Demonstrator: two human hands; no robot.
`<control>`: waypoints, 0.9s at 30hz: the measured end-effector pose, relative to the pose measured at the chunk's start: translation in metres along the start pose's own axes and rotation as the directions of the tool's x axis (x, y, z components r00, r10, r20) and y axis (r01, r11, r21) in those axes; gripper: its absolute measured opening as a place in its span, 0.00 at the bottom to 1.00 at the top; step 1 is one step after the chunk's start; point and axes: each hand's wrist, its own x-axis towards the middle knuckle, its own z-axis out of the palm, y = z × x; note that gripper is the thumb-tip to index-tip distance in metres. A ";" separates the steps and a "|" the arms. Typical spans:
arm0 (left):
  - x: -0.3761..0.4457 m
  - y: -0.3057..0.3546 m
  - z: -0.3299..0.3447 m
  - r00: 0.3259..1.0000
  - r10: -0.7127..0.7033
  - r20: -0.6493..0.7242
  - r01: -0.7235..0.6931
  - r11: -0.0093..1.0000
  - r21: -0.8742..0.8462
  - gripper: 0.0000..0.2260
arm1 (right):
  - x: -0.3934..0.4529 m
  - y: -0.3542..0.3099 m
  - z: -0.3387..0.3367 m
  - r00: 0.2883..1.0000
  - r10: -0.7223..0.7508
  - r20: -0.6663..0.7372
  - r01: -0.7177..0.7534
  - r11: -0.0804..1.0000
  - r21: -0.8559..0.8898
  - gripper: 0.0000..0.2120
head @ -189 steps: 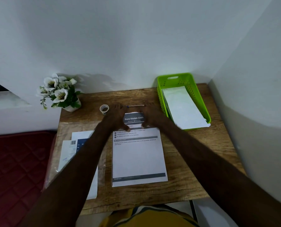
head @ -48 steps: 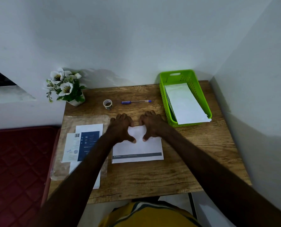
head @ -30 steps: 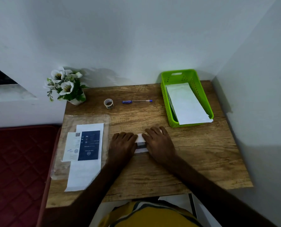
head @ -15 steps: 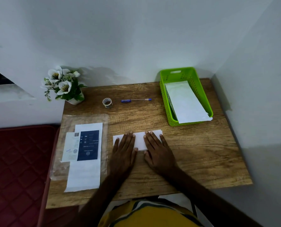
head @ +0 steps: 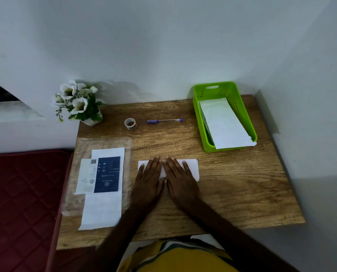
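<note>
A white sheet of paper, folded into a narrow strip (head: 192, 167), lies flat in the middle of the wooden table (head: 242, 185). My left hand (head: 149, 180) presses on its left half with fingers straight and flat. My right hand (head: 180, 179) lies beside it, palm down, pressing the right half. The thumbs almost touch. Both ends of the strip stick out past my hands.
A clear plastic sleeve with white and dark blue printed papers (head: 102, 179) lies at the left. A tape roll (head: 130, 123) and blue pen (head: 164, 121) sit behind. A green basket (head: 248, 122) holding a white envelope stands at back right, a flower pot (head: 79, 104) at back left.
The open sheet has been folded down several times into a narrow strip. In the last half second my hands moved closer together on the strip and stayed flat.
</note>
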 end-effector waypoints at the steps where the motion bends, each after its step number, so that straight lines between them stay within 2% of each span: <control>1: -0.001 0.000 0.001 1.000 -0.021 -0.011 0.021 1.000 0.016 0.29 | -0.002 0.004 -0.001 1.000 0.018 -0.003 -0.018 1.000 0.002 0.29; 5: -0.006 -0.001 0.000 0.988 -0.147 -0.040 0.148 0.988 0.032 0.35 | -0.013 0.028 -0.006 0.992 0.118 -0.036 -0.117 0.993 0.027 0.33; 9: -0.007 0.005 -0.002 0.982 -0.187 -0.041 0.189 0.980 0.058 0.36 | -0.021 0.050 -0.011 0.977 0.213 0.001 -0.213 0.977 -0.020 0.36; 22: -0.008 0.020 0.001 0.959 -0.275 -0.067 0.277 0.960 0.031 0.37 | -0.011 0.053 -0.017 0.980 0.195 0.043 -0.192 0.979 -0.072 0.35; 27: -0.008 0.020 0.003 0.957 -0.282 -0.067 0.281 0.959 -0.028 0.37 | -0.011 0.054 -0.020 0.983 0.179 0.027 -0.178 0.984 -0.027 0.35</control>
